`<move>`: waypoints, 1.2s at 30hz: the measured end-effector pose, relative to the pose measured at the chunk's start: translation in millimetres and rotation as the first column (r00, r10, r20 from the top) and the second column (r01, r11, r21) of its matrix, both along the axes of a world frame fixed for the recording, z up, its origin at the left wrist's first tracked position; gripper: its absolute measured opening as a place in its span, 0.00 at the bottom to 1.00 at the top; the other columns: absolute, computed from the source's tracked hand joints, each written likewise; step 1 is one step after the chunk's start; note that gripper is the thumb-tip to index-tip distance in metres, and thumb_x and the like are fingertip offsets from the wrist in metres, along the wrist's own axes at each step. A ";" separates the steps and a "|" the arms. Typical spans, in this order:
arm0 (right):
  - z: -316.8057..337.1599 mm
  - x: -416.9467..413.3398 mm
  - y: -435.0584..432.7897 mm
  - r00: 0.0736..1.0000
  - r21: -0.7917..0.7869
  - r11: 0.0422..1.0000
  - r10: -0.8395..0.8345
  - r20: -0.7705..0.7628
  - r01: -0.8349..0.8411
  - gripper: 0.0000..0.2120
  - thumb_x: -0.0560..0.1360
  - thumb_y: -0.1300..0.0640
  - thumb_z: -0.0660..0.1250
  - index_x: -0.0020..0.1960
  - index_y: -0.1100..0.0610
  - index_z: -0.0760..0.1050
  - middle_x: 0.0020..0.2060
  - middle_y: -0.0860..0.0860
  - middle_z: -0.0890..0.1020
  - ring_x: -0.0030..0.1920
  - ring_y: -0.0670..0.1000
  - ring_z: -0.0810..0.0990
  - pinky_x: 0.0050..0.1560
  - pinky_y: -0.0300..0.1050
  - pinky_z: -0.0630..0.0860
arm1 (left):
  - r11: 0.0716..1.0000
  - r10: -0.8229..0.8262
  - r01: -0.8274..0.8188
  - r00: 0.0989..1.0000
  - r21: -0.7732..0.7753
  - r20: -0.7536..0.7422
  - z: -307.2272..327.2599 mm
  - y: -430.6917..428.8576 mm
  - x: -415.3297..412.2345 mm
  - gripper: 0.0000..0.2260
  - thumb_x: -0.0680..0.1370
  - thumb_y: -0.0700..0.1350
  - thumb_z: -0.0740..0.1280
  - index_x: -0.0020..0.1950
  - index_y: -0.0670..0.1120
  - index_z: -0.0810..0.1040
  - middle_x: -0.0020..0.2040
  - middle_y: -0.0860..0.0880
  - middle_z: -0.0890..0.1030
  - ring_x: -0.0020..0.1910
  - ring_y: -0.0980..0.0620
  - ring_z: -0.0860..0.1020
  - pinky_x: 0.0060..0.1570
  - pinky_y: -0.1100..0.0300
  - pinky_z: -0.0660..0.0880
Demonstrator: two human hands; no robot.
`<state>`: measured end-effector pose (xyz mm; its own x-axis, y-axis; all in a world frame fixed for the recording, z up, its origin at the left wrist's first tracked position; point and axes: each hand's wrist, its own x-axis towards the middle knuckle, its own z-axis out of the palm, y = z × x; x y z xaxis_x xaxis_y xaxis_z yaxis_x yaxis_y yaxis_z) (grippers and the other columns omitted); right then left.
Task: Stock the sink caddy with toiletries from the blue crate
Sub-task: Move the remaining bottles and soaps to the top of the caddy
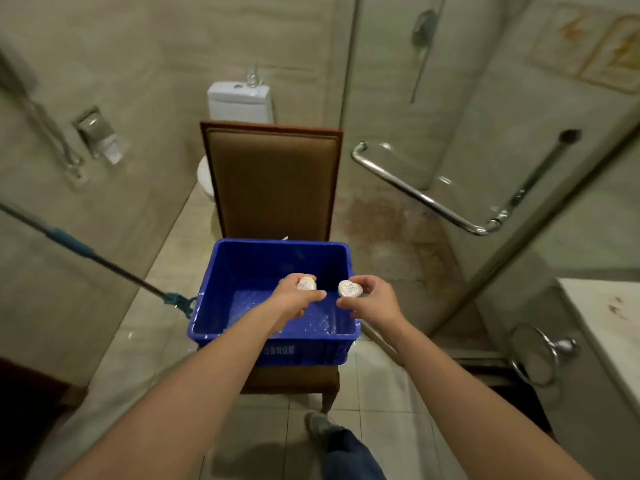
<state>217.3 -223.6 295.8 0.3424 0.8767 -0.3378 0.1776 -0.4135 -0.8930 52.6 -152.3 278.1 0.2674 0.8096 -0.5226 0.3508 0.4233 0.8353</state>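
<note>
A blue crate [221, 271] stands on the seat of a brown chair [273, 174]. Both my hands are over the crate's inside. My left hand [294, 299] grips a small round white soap [307, 284] with a printed label. My right hand [372, 299] pinches a second round white soap [349, 289] of the same kind. The crate's visible floor looks bare. The sink caddy is not in view.
A toilet [239, 102] stands behind the chair. A mop handle [79, 251] leans in from the left, its blue clamp touching the crate. A glass shower door with a chrome bar [415, 192] is at the right. A white counter edge [602, 327] shows at far right.
</note>
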 end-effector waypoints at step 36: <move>120.1 311.4 -458.4 0.310 0.180 0.817 -0.398 0.864 0.548 0.19 0.62 0.48 0.76 0.50 0.47 0.74 0.45 0.40 0.72 0.52 0.48 0.72 0.48 0.43 0.63 | -0.148 -0.712 0.681 0.430 0.718 -0.555 140.3 -324.4 419.0 0.21 0.64 0.60 0.77 0.53 0.58 0.77 0.50 0.58 0.76 0.50 0.57 0.73 0.51 0.58 0.71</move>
<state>528.8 -682.0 415.9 0.8489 0.4393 0.2939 0.5225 -0.7812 -0.3416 471.6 -476.7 418.4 0.9759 0.0485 0.2126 -0.0563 -0.8860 0.4603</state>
